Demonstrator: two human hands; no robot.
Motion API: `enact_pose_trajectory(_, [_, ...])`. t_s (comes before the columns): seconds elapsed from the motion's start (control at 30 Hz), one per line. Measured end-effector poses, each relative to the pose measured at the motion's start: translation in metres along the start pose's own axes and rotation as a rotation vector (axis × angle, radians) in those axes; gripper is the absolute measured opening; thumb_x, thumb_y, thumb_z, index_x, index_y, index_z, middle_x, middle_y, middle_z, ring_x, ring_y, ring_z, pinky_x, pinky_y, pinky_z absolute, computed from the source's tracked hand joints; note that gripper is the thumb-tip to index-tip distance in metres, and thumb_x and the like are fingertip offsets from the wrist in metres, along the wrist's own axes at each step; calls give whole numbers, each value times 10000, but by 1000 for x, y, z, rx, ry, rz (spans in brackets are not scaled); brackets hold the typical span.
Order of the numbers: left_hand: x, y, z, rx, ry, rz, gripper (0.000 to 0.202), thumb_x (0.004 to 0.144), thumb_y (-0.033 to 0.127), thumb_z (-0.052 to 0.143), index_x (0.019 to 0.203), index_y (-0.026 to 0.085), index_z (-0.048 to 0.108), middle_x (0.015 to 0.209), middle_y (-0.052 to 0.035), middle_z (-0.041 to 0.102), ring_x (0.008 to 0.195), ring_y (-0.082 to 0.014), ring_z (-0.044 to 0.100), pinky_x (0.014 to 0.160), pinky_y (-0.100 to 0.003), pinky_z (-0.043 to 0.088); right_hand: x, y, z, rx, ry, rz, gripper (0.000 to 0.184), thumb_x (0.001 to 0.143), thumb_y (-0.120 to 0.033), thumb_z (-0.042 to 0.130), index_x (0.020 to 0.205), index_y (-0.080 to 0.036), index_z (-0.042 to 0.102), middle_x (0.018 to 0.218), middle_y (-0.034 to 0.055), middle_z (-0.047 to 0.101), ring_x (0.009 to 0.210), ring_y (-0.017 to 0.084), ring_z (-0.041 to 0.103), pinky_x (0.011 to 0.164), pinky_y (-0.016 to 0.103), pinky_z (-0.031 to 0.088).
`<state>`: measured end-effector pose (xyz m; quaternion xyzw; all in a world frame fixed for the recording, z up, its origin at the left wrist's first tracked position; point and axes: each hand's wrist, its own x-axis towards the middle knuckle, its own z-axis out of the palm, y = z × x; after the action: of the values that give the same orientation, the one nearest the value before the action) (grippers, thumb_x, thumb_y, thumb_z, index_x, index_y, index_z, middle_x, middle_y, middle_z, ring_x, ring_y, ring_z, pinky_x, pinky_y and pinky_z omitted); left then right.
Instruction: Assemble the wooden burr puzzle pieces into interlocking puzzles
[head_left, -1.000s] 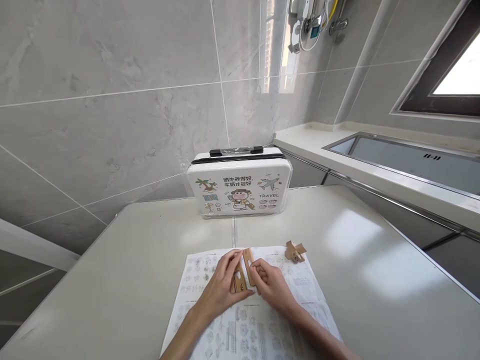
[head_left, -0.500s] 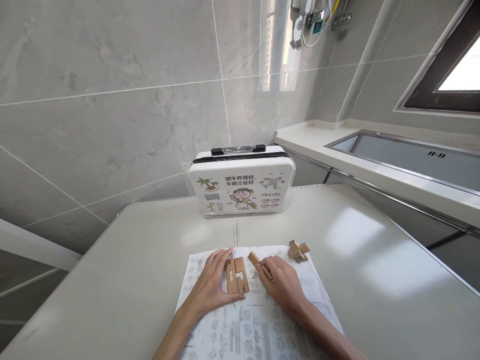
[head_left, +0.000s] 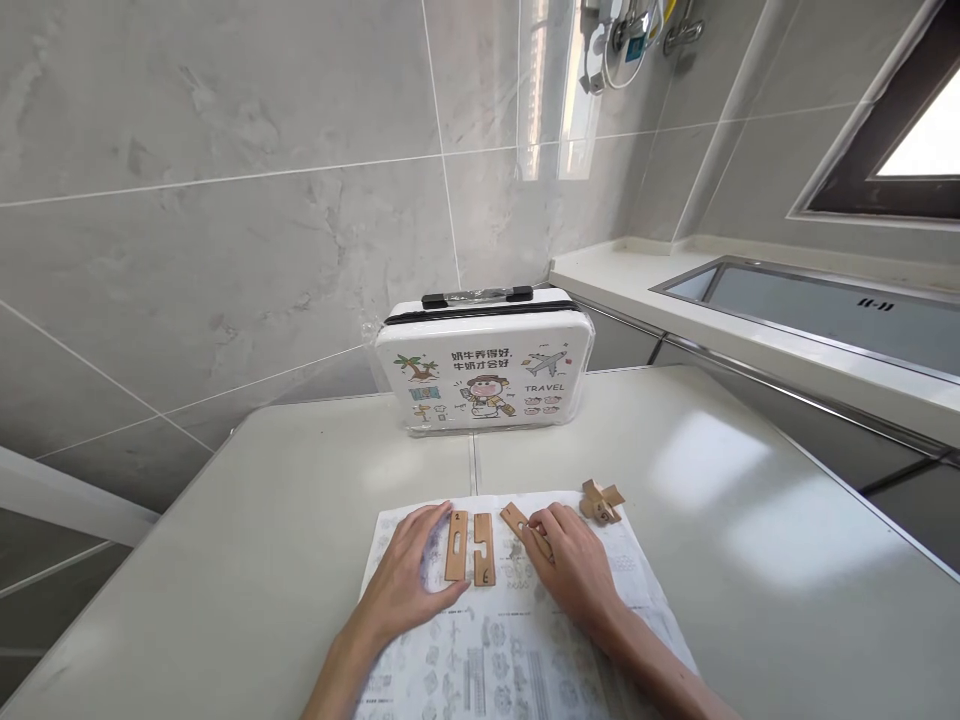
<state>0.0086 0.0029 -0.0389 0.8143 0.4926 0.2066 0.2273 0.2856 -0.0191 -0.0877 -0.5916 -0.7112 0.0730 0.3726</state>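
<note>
Spread around the left side of a flat wooden puzzle piece (head_left: 457,546) marked 2, my left hand (head_left: 405,575) is open. Its fingertips are by the piece's top end and its thumb by the bottom end; whether they touch it I cannot tell. Beside that piece, a narrow gap apart, lies another wooden piece (head_left: 488,552) marked 6 or 9, with a notch in its side. My right hand (head_left: 574,560) has its fingers closed on a third, slanted wooden piece (head_left: 513,517), partly hidden by the fingers. All are over a printed sheet (head_left: 465,630).
A small assembled cluster of wooden pieces (head_left: 601,503) sits at the sheet's upper right corner. Behind it, a white cartoon suitcase (head_left: 484,370) in clear plastic stands against the tiled wall. A counter with a sink (head_left: 825,300) runs along the right of the white table (head_left: 300,520).
The two flat pieces by my left hand have come apart, the one marked 2 shifting left. My left hand has moved slightly left. The piece in my right hand lies flatter and slightly further right.
</note>
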Motion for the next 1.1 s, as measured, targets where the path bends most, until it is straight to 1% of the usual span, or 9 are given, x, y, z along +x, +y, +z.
enact_pose_trajectory(0.13, [1, -1, 2, 6, -8, 1, 877, 839, 370, 816, 1608, 363, 394, 1596, -104, 486, 1462, -380, 472, 1172, -566, 481, 1, 0, 0, -20, 19, 4, 217, 1078, -320, 496, 911, -213, 584, 847, 64, 631, 738, 221, 587, 634, 330, 412])
enact_pose_trajectory(0.27, [1, -5, 6, 16, 40, -13, 831, 861, 450, 811, 1588, 355, 420, 1553, -105, 538, 1447, -376, 488, 1170, -576, 473, 1, -7, -5, 23, 18, -64, 114, 1053, -265, 516, 1067, -208, 614, 981, 96, 639, 850, 248, 608, 707, 356, 484])
enact_pose_trajectory(0.47, [0, -8, 7, 19, 105, 3, 851, 833, 438, 841, 1577, 350, 438, 1515, -105, 584, 1431, -377, 506, 1153, -567, 478, -6, -27, -8, 152, -146, -250, 289, 950, -208, 671, 1235, -239, 636, 1116, 118, 611, 1004, 287, 606, 823, 414, 552])
enact_pose_trajectory(0.57, [0, -6, 7, -1, 111, -6, 836, 819, 436, 853, 1553, 348, 463, 1496, -104, 594, 1415, -376, 518, 1146, -569, 483, -10, -32, -5, 149, -180, -272, 359, 912, -218, 740, 1256, -245, 639, 1139, 123, 605, 1032, 302, 610, 842, 435, 565])
enact_pose_trajectory(0.7, [1, 0, 7, -76, 128, -47, 781, 809, 437, 859, 1505, 336, 517, 1472, -108, 596, 1384, -368, 545, 1144, -566, 486, -11, -33, -2, 161, -198, -275, 344, 895, -225, 778, 1213, -247, 647, 1117, 113, 604, 1042, 302, 610, 848, 438, 568])
enact_pose_trajectory(0.8, [2, 4, 7, -212, 136, -149, 767, 798, 505, 859, 1474, 319, 546, 1466, -123, 597, 1376, -379, 556, 1155, -588, 463, -10, -34, -4, 177, -201, -286, 294, 891, -225, 779, 1153, -241, 647, 1091, 107, 601, 1015, 298, 614, 837, 439, 568])
enact_pose_trajectory(0.87, [2, 6, 6, -388, 122, -191, 798, 791, 597, 842, 1469, 295, 549, 1459, -147, 610, 1372, -390, 563, 1168, -592, 445, -10, -34, -5, 178, -206, -290, 278, 893, -235, 775, 1135, -236, 638, 1081, 108, 602, 992, 296, 617, 816, 432, 570])
enact_pose_trajectory(1.0, [4, 5, 4, -873, 56, -164, 848, 857, 796, 638, 1504, 259, 523, 1457, -179, 627, 1330, -382, 602, 1183, -562, 426, -11, -34, -4, 146, -216, -291, 295, 905, -243, 769, 1161, -230, 624, 1079, 108, 611, 954, 286, 616, 794, 421, 565])
enact_pose_trajectory(1.1, [5, 2, 4, -1101, 16, -177, 864, 892, 828, 536, 1515, 230, 528, 1447, -193, 638, 1223, -365, 656, 1180, -585, 412, -12, -34, -3, 122, -240, -297, 271, 939, -254, 744, 1179, -229, 620, 1058, 101, 619, 936, 276, 611, 804, 423, 559])
